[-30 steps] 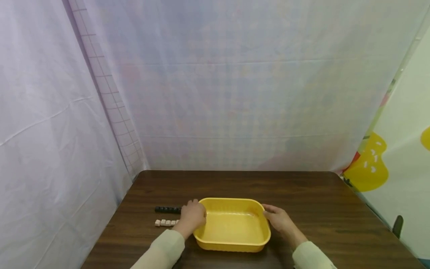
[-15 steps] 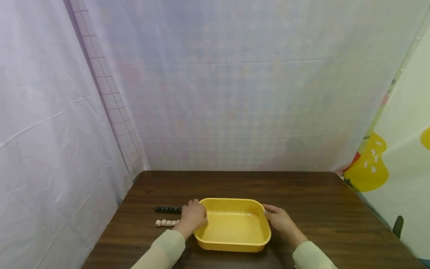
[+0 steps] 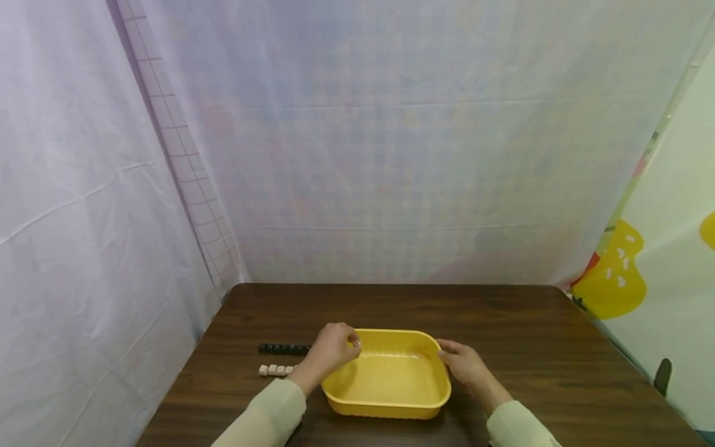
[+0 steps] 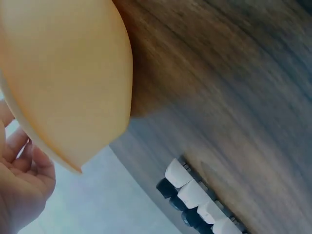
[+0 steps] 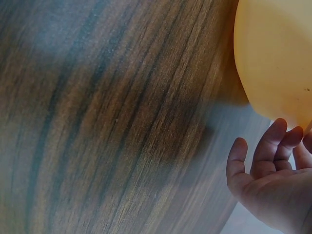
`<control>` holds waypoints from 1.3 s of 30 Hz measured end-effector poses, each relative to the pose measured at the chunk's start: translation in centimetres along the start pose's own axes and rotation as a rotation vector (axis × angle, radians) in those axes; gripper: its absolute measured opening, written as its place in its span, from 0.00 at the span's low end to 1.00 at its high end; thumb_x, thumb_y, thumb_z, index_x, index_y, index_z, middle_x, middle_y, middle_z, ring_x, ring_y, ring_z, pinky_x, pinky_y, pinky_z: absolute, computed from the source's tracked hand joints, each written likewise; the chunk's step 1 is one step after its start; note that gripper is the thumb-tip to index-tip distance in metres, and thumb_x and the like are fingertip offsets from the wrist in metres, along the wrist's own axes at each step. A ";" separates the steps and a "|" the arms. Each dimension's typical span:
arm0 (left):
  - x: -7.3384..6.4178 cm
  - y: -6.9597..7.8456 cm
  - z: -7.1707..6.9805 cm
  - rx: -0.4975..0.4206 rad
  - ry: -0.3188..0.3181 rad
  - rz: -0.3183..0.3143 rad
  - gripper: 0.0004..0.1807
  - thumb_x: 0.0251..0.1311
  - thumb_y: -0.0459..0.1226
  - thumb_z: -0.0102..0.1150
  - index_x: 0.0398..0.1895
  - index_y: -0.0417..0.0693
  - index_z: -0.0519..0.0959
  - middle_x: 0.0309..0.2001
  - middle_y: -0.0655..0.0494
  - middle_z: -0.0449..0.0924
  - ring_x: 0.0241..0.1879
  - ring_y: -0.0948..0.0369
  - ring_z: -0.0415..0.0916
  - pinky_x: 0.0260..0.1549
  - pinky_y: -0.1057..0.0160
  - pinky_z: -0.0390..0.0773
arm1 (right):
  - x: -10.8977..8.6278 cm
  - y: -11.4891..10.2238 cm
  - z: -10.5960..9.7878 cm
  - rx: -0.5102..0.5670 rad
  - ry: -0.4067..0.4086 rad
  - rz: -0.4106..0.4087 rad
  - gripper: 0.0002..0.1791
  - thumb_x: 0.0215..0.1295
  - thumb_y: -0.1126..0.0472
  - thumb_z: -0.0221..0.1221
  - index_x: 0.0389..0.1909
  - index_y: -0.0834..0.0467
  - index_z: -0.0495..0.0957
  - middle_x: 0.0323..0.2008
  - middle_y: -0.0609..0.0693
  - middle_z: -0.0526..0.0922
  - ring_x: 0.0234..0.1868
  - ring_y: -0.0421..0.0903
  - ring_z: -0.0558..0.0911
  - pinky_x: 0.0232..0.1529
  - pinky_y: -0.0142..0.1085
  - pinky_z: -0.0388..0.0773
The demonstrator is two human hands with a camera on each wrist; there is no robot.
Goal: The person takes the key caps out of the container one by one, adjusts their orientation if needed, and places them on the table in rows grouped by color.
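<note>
My left hand (image 3: pixel 331 351) is above the left rim of a yellow rectangular basin (image 3: pixel 388 410). Between its thumb and fingertips it pinches a small whitish cube (image 3: pixel 357 343) with a dark or reddish mark. In the left wrist view, that hand (image 4: pixel 24 183) has curled fingers near the basin's edge (image 4: pixel 73 97), and the cube is hidden. My right hand (image 3: pixel 466 366) grips the basin's right side, thumb at the rim. In the right wrist view, some fingers of the right hand (image 5: pixel 273 180) touch the basin's outer wall while the little finger stands off.
Left of the basin, a row of small white cubes (image 3: pixel 277 370) lies in front of a row of black ones (image 3: pixel 282 349). The left forearm covers part of the white row. All stand on a dark wooden table (image 3: pixel 519 329), with a pale curtain (image 3: pixel 391 186) behind.
My left hand has risen from the basin's left side and shifted slightly right over it, bringing the pinched cube into sight. More of the black row shows. The right hand stays put.
</note>
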State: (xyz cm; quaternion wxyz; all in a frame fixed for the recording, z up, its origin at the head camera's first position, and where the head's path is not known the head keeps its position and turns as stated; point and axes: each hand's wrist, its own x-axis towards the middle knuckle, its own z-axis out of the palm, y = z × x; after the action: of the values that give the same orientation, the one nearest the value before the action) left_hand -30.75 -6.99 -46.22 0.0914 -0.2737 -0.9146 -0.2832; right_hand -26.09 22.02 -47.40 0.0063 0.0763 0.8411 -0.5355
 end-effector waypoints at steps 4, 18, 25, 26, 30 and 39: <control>-0.1 0.1 0.1 -0.090 -0.053 -0.018 0.07 0.60 0.35 0.64 0.39 0.44 0.87 0.34 0.56 0.84 0.31 0.65 0.78 0.31 0.63 0.78 | 0.2 0.3 0.0 -0.008 -0.004 -0.010 0.22 0.72 0.65 0.52 0.63 0.72 0.71 0.60 0.71 0.74 0.52 0.57 0.79 0.51 0.45 0.77; -1.5 -2.8 -3.4 -0.320 0.059 -0.211 0.13 0.61 0.34 0.61 0.49 0.44 0.82 0.39 0.55 0.81 0.38 0.59 0.78 0.35 0.58 0.80 | -0.1 -0.2 0.1 -0.003 0.009 -0.005 0.22 0.73 0.66 0.51 0.63 0.73 0.71 0.61 0.71 0.72 0.56 0.61 0.76 0.56 0.52 0.74; -4.0 -7.3 -5.8 -0.338 0.213 -0.306 0.10 0.60 0.33 0.63 0.44 0.42 0.84 0.38 0.53 0.84 0.37 0.57 0.80 0.33 0.58 0.80 | 0.1 0.2 0.1 -0.007 0.007 -0.026 0.21 0.72 0.66 0.51 0.61 0.73 0.72 0.60 0.71 0.73 0.58 0.63 0.74 0.59 0.54 0.70; -4.5 -8.0 -6.0 -0.339 0.222 -0.326 0.10 0.59 0.32 0.64 0.44 0.41 0.84 0.38 0.52 0.84 0.37 0.57 0.80 0.33 0.58 0.80 | 0.1 0.2 0.1 -0.011 0.004 -0.024 0.22 0.72 0.66 0.51 0.62 0.73 0.72 0.60 0.71 0.73 0.57 0.62 0.75 0.58 0.53 0.72; -6.5 -10.7 -6.9 -0.314 0.243 -0.385 0.12 0.57 0.31 0.66 0.45 0.36 0.84 0.37 0.51 0.83 0.36 0.57 0.78 0.34 0.59 0.78 | 0.0 0.1 0.1 -0.019 0.001 -0.018 0.22 0.72 0.65 0.51 0.62 0.72 0.71 0.60 0.71 0.73 0.56 0.60 0.76 0.57 0.51 0.73; -9.4 -14.3 -8.1 -0.242 0.204 -0.447 0.12 0.53 0.28 0.67 0.42 0.33 0.83 0.37 0.44 0.84 0.40 0.49 0.81 0.38 0.54 0.79 | 0.0 -0.1 0.2 -0.011 0.014 -0.014 0.21 0.72 0.66 0.51 0.62 0.73 0.71 0.59 0.71 0.74 0.53 0.58 0.78 0.53 0.49 0.76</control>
State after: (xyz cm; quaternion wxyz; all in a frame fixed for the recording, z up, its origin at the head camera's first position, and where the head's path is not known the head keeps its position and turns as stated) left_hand -30.70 -25.69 -49.32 0.0848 -0.0441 -0.8979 -0.4296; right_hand -26.10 21.77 -47.35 -0.0029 0.0742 0.8445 -0.5304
